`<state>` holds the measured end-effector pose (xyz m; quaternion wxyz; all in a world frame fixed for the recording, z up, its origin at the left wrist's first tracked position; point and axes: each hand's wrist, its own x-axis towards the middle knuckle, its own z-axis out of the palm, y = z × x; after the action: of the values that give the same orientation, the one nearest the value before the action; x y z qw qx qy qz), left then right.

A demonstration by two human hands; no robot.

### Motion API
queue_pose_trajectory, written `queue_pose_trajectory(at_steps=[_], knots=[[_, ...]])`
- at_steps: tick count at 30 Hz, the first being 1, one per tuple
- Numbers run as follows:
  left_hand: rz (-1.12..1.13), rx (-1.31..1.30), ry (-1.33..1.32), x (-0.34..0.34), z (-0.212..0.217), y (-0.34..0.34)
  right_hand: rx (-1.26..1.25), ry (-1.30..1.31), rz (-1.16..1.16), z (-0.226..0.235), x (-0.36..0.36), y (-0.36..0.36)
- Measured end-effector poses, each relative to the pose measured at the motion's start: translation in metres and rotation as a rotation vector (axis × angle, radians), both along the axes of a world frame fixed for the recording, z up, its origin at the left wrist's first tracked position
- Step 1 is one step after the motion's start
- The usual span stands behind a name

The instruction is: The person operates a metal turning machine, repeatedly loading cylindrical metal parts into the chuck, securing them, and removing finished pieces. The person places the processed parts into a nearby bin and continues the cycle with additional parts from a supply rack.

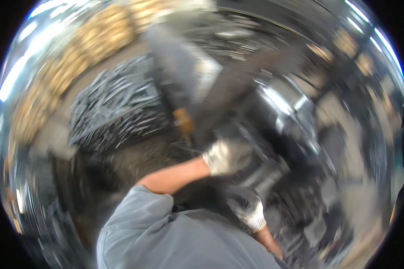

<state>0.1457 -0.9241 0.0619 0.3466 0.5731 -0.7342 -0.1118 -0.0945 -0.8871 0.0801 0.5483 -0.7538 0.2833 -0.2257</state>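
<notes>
Both my hands wear pale work gloves, and motion smears the whole view. My left hand reaches across in front of my body, close to a dark machine part with pale metal edges. Its fingers blur into the dark background. My right hand is lower and nearer to me, its glove dark with grime over the fingers and white at the cuff. The fingers look bent, but whether they hold anything is hidden by blur. A shiny curved metal housing stands beyond my hands to the right.
At the left is a large bin heaped with grey metal pieces. An orange-yellow part stands beside it, below a grey panel. Tan stacked bundles or sacks line the far left. Dark lumpy pieces lie at the lower right.
</notes>
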Motion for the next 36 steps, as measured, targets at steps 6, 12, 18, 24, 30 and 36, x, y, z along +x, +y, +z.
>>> queue_pose_trajectory(at_steps=[6,12,18,24,30,36], knots=[[1.277,0.651,0.386,0.058,-0.217,0.448,0.378,0.245,0.450,-0.090,0.127,0.052],[2.885,0.363,0.574,-0.161,-0.294,0.898,-0.242,0.372,1.077,-0.150,0.293,0.203],[4.037,-1.195,0.520,-0.405,-0.248,0.947,-0.719,0.409,1.394,-0.177,0.377,0.341],[3.570,1.333,0.498,-0.506,-0.226,0.953,-0.794,0.351,1.610,-0.183,0.436,0.377],[3.616,0.830,0.530,-0.406,-0.318,0.965,-0.864,0.472,1.597,-0.194,0.505,0.385],[2.880,0.329,1.357,-0.211,-0.414,0.872,-0.767,0.498,1.379,-0.210,0.575,0.348]])
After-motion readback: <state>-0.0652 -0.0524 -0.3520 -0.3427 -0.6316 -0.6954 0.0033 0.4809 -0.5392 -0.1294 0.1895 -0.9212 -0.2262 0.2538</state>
